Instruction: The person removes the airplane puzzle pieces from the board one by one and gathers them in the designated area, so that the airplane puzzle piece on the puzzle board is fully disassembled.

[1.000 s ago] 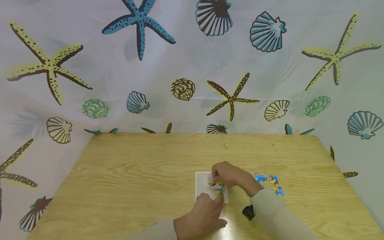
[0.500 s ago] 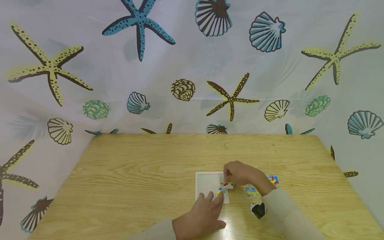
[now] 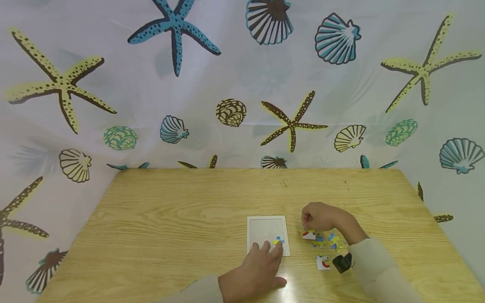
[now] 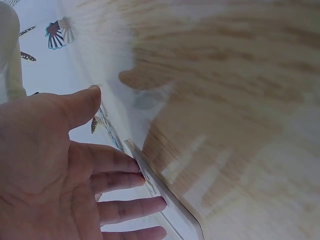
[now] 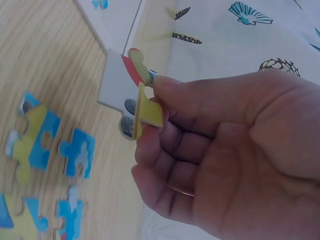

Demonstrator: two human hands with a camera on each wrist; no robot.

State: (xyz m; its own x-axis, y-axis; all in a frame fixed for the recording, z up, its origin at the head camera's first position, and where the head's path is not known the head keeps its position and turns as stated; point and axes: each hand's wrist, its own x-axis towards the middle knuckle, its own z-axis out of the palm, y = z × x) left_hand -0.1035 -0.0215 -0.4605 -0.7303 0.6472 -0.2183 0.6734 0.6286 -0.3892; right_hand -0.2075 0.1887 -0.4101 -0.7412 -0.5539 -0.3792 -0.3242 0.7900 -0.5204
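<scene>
My left hand point(image 3: 257, 269) lies with fingers extended over the lower part of a white puzzle tray point(image 3: 248, 229). Its fingertips rest at a blue and yellow puzzle piece point(image 3: 279, 240) inside the tray's right side. To the right of the tray, my right hand point(image 3: 322, 216) pinches a white puzzle piece point(image 5: 114, 82) with red, yellow and grey parts between thumb and fingers. In the right wrist view this piece is tilted, and a yellow part stands up near the fingertips. The left wrist view shows the left fingers point(image 4: 132, 210) reaching to the tray's edge.
Several blue and yellow puzzle pieces point(image 5: 35, 135) lie on the wooden table point(image 3: 170, 219) beneath the right forearm. A white piece with a red arc point(image 3: 323, 263) lies nearer me, beside a black wrist device point(image 3: 342, 263). A shell-patterned cloth point(image 3: 212, 84) surrounds the table.
My right hand has moved right, from over the tray to beside it, still pinching the piece. The left hand stays on the tray, its fingers slightly more spread than at first.
</scene>
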